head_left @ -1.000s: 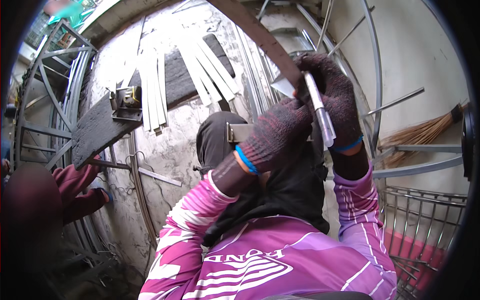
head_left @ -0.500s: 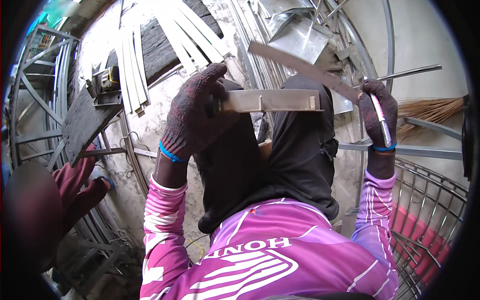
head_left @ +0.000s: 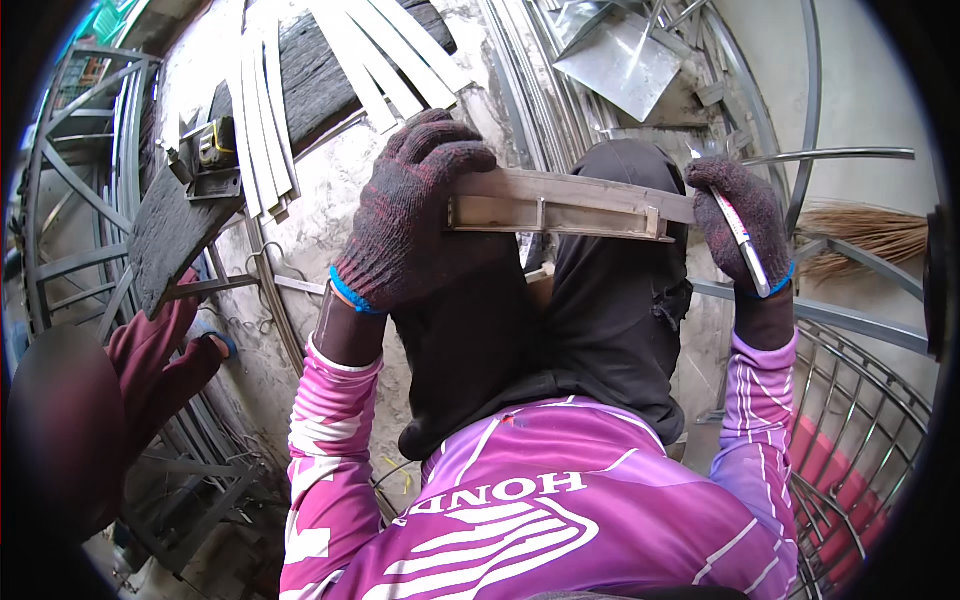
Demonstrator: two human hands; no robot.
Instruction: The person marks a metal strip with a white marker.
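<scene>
My left hand [head_left: 415, 215], in a dark knit glove with a blue cuff, is closed on the end of a metal channel piece [head_left: 590, 222] with small upright crosspieces inside. A flat metal ruler [head_left: 600, 192] lies along the channel's far edge, spanning from my left fingers to my right hand. My right hand [head_left: 750, 215], gloved the same way, is closed on the ruler's right end and also grips a white marker pen [head_left: 742, 245], which slants down across the fingers. Both pieces are above my knees. My fingers hide the ends of the ruler and the channel's left end.
White metal strips [head_left: 262, 130] lie on a dark wooden board [head_left: 310, 60] ahead. A tape measure [head_left: 217, 145] sits at the left. Another person's sleeve [head_left: 150, 350] shows at far left. Broom bristles [head_left: 870, 235] and a wire basket [head_left: 860, 400] are at the right.
The ruler has swung down from a raised slant onto the channel piece. My left fingers have shifted over the ruler's end, and the channel has moved slightly right.
</scene>
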